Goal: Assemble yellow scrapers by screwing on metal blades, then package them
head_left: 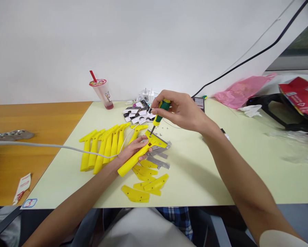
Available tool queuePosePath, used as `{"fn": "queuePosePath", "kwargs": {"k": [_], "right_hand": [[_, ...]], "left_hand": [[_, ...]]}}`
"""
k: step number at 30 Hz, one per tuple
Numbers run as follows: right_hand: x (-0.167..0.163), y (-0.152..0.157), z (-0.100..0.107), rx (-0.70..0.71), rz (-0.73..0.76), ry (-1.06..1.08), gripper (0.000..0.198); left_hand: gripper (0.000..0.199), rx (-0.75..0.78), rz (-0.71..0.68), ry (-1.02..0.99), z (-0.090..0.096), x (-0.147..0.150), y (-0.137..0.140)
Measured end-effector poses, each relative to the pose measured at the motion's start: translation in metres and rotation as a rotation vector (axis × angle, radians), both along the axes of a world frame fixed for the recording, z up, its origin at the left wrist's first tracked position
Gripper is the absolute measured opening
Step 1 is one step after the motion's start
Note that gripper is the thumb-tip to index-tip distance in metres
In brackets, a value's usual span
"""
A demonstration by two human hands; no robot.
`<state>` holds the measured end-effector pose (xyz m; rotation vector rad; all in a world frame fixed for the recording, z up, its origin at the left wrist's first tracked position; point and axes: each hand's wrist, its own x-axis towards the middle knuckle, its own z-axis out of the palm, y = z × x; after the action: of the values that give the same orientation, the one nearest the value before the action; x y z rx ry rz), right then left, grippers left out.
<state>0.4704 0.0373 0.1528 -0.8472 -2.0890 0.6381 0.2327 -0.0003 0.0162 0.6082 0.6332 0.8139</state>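
Observation:
My left hand (134,149) is closed around the head end of a yellow scraper (135,159), its handle slanting down toward me. In my right hand (179,108) is a green and yellow screwdriver (157,118), held from above with its tip on a screw spot at the scraper head. Several yellow scraper handles (102,147) lie in a row to the left. Below the scraper are loose yellow cover plates (135,194). Grey metal blades (159,162) lie partly under the scraper head. Small screws (165,128) are scattered behind my hands.
A tilted plastic cup with a red straw (102,92) stands by the wall. Printed cards (138,112) are piled at the back. A white cable (74,148) crosses from the left over my left wrist. To the right are a pink bag (242,91), a black frame (272,109) and clear plastic (297,145).

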Motion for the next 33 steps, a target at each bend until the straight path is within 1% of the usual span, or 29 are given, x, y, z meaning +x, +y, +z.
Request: {"fn": "queuePosePath", "kwargs": {"k": [4, 7, 11, 15, 19, 23, 27, 33], "right_hand": [[-0.0005, 0.0005, -0.0008, 0.02, 0.018, 0.034, 0.031], [-0.0004, 0.0032, -0.003, 0.036, 0.05, 0.07, 0.035], [-0.0006, 0.0085, -0.0074, 0.048, 0.091, 0.107, 0.043], [-0.001, 0.0097, -0.0088, 0.058, 0.096, 0.102, 0.046], [-0.0007, 0.0074, -0.0076, 0.061, 0.087, 0.089, 0.039], [-0.0002, 0.0058, -0.0066, 0.059, 0.081, 0.077, 0.031], [-0.0003, 0.0062, -0.0066, 0.075, 0.075, 0.064, 0.03], [-0.0016, 0.007, -0.0073, 0.073, 0.078, 0.067, 0.034]], "left_hand": [[0.032, -0.026, -0.024, -0.022, -0.0012, -0.002, 0.0019], [0.034, -0.057, -0.026, -0.027, -0.0015, -0.003, 0.0029], [0.033, -0.075, -0.021, -0.037, -0.0001, -0.0028, 0.0027], [0.028, -0.064, -0.016, -0.037, -0.0007, -0.002, 0.0024], [0.028, -0.061, -0.02, -0.028, -0.003, -0.0028, 0.0033], [0.03, -0.051, -0.015, -0.03, -0.0012, -0.0031, 0.0033], [0.027, -0.034, -0.01, -0.034, 0.0007, -0.0025, 0.0024], [0.034, -0.055, -0.001, 0.001, -0.0016, -0.0034, 0.0026]]}}
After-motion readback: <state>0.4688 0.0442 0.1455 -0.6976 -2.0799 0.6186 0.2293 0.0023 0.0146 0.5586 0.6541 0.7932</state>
